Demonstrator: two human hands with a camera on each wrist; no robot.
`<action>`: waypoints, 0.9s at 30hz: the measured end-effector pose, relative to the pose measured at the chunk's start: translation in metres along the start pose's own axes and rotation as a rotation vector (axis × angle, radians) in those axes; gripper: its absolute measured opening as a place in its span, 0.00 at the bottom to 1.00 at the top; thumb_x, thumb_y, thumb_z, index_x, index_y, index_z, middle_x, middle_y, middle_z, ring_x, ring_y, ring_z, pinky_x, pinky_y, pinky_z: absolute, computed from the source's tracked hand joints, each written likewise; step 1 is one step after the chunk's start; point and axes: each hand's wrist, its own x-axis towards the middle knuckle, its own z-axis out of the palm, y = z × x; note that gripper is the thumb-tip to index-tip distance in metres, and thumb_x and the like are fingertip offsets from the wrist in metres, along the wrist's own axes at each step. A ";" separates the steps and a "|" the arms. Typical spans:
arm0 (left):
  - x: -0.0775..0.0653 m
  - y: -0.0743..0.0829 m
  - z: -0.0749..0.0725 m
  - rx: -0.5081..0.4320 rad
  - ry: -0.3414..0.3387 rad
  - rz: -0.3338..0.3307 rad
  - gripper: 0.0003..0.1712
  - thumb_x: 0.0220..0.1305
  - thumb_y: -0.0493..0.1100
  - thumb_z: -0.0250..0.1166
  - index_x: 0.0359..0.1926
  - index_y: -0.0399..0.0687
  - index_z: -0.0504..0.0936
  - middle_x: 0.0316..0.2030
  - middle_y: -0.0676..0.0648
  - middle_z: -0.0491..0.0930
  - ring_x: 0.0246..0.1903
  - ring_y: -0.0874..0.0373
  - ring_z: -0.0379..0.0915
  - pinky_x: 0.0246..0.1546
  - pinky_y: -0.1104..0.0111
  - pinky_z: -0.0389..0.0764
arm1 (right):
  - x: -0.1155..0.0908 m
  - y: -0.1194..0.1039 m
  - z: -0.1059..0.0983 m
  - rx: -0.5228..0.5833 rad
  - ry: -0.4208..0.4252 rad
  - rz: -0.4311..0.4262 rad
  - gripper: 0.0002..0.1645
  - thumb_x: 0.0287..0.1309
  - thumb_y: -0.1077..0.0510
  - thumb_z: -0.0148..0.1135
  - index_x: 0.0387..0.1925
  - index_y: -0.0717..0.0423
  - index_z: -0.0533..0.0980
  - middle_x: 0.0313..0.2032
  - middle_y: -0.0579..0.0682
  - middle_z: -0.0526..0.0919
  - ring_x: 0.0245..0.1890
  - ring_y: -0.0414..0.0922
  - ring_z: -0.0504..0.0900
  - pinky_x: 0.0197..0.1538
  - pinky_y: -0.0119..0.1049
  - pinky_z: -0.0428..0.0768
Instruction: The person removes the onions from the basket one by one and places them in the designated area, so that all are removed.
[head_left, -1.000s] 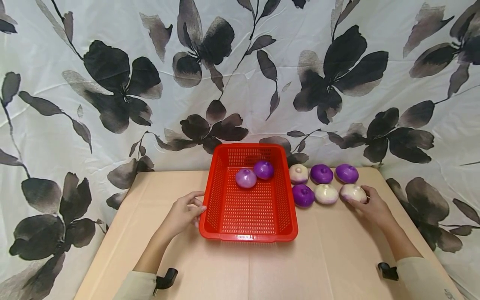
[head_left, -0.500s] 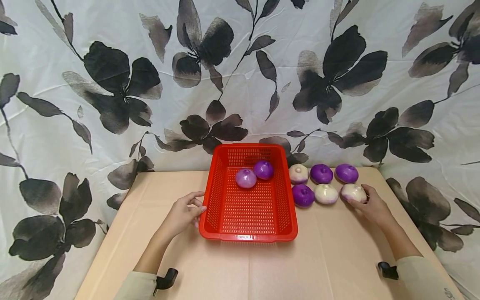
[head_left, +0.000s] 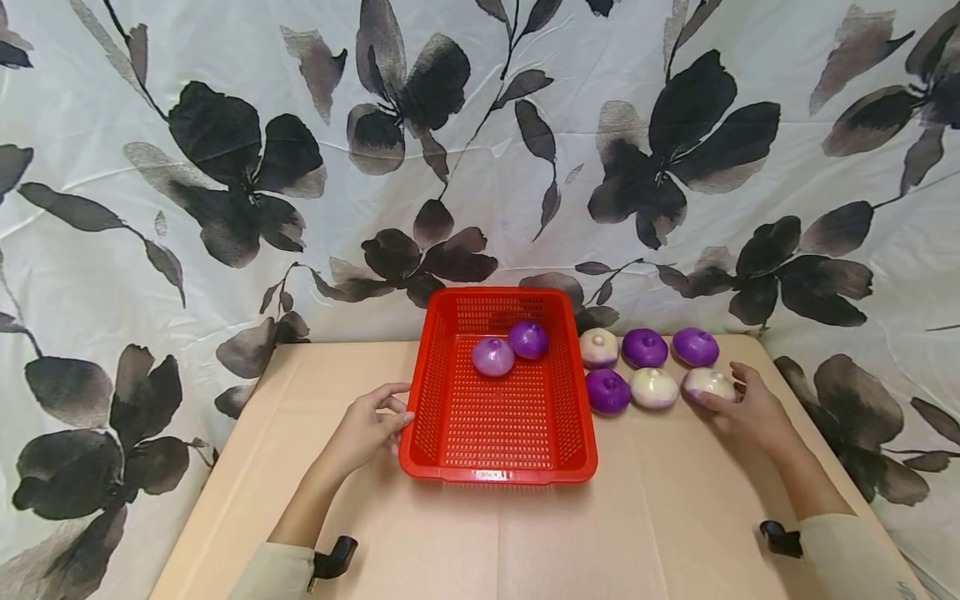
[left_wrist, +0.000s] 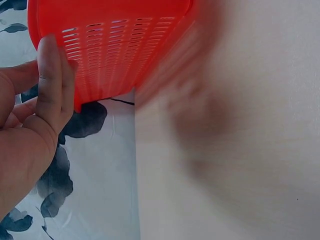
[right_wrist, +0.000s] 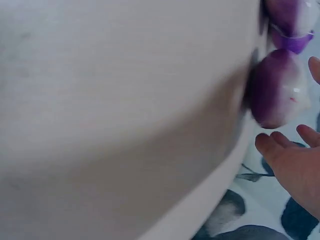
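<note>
A red perforated plastic basket point(head_left: 498, 433) stands on the table, holding a pale purple onion point(head_left: 492, 357) and a darker purple onion point(head_left: 528, 339). My left hand point(head_left: 367, 429) grips its left side; in the left wrist view, the fingers point(left_wrist: 50, 80) lie at the rim and outer wall. At the far right of the front row of onions lies a white onion with a purplish base point(head_left: 707, 385). Beside it is my right hand point(head_left: 757, 412), fingers spread and holding nothing. The right wrist view shows a gap between its fingers point(right_wrist: 270, 145) and the nearest onion point(right_wrist: 276, 90).
Right of the basket, two rows of onions include a white one point(head_left: 653, 388), a dark purple one point(head_left: 607, 392), and a back row point(head_left: 643, 347) near the floral cloth point(head_left: 525, 167). The pale table point(head_left: 555, 542) extends in front.
My right hand has drawn slightly right, off the white onion, and its fingers have spread. That onion stays in place. The left hand and basket have not moved.
</note>
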 end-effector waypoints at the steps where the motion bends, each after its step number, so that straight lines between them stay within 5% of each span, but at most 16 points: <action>1: 0.000 0.000 0.000 0.000 0.000 0.002 0.31 0.67 0.31 0.67 0.70 0.35 0.71 0.40 0.36 0.81 0.23 0.55 0.80 0.22 0.62 0.87 | 0.000 -0.003 -0.002 -0.014 0.018 -0.014 0.65 0.68 0.36 0.64 0.77 0.75 0.38 0.73 0.82 0.47 0.71 0.80 0.53 0.69 0.76 0.59; 11: -0.001 0.001 0.000 0.020 0.002 0.018 0.31 0.68 0.32 0.68 0.70 0.35 0.71 0.40 0.36 0.81 0.21 0.55 0.79 0.22 0.60 0.88 | 0.003 -0.056 -0.006 -0.019 0.135 -0.225 0.56 0.66 0.48 0.69 0.76 0.75 0.48 0.71 0.81 0.57 0.69 0.80 0.59 0.65 0.78 0.64; 18: 0.001 -0.001 0.000 0.020 0.003 0.019 0.31 0.67 0.31 0.68 0.70 0.35 0.71 0.40 0.36 0.81 0.21 0.55 0.79 0.21 0.62 0.88 | 0.008 -0.105 0.002 0.006 0.074 -0.289 0.58 0.65 0.44 0.70 0.79 0.66 0.48 0.73 0.77 0.58 0.72 0.75 0.59 0.70 0.74 0.62; 27: -0.001 0.001 0.000 0.011 0.006 0.012 0.32 0.67 0.32 0.68 0.70 0.35 0.71 0.40 0.37 0.81 0.19 0.55 0.78 0.21 0.61 0.88 | 0.025 -0.158 0.020 0.149 -0.050 -0.366 0.54 0.65 0.53 0.71 0.79 0.65 0.49 0.78 0.69 0.55 0.78 0.67 0.55 0.77 0.65 0.58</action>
